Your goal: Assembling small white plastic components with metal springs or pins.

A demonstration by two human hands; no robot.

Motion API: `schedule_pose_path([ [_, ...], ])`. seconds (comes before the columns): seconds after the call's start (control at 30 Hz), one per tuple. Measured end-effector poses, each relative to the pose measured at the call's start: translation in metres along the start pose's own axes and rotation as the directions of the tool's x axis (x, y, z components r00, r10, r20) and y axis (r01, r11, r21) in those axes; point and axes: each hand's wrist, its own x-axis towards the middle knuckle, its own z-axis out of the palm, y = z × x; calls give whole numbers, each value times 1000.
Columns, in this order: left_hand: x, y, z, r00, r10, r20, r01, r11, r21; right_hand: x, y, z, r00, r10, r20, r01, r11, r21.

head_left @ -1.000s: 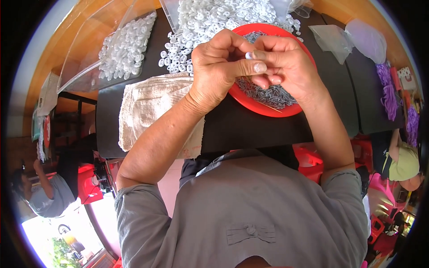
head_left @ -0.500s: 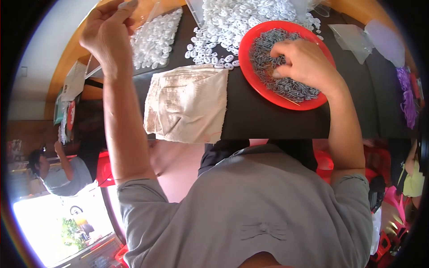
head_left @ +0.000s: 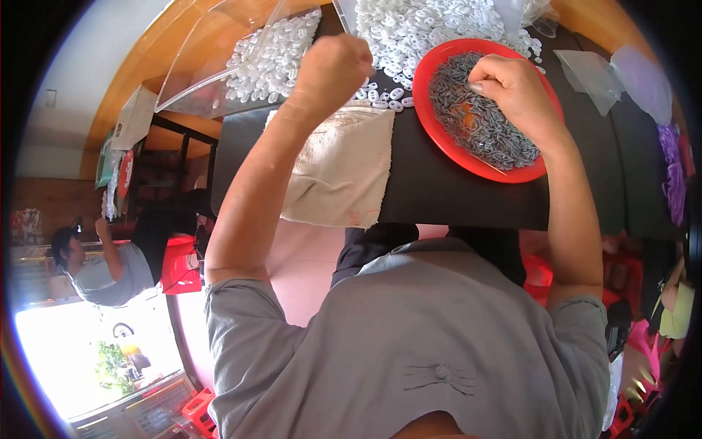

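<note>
My left hand is closed over the near left side of a loose heap of small white oval pieces with holes. Its fingertips face away, so anything in them stays hidden. To the right, my right hand is over a red round plate, thumb and index finger pinched together. What sits in that pinch is too small to make out. The plate holds many thin grey screw-like pieces, with an orange patch showing among them. Under my left wrist lies a folded beige cloth.
A clear-walled tray of similar white pieces stands at the far left. Clear plastic bags and purple string lie along the right of the dark table. Another person is at the left.
My left hand has come from above the tray at the far left, rightward and nearer, to the loose white heap. My right hand has drawn its fingers together above the grey pieces.
</note>
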Motion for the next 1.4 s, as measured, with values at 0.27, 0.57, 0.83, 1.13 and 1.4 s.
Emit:
schedule_pose_path([
  [0.27,-5,-12,19,981,13,195,-50,981,187,-1,8,2,998,-64,-18,64,998,3],
  [0.57,2,-6,23,966,-60,252,8,979,201,-2,3,3,992,-82,-91,88,994,59],
  [0.83,8,7,17,944,-67,323,24,991,135,0,8,-9,997,63,35,-70,958,278],
  [1.13,19,49,21,971,-144,190,218,858,-466,-1,-1,-21,982,173,81,-188,805,563],
  [1.4,26,97,53,998,-41,44,59,740,-670,0,-3,-25,988,154,35,-141,765,629],
])
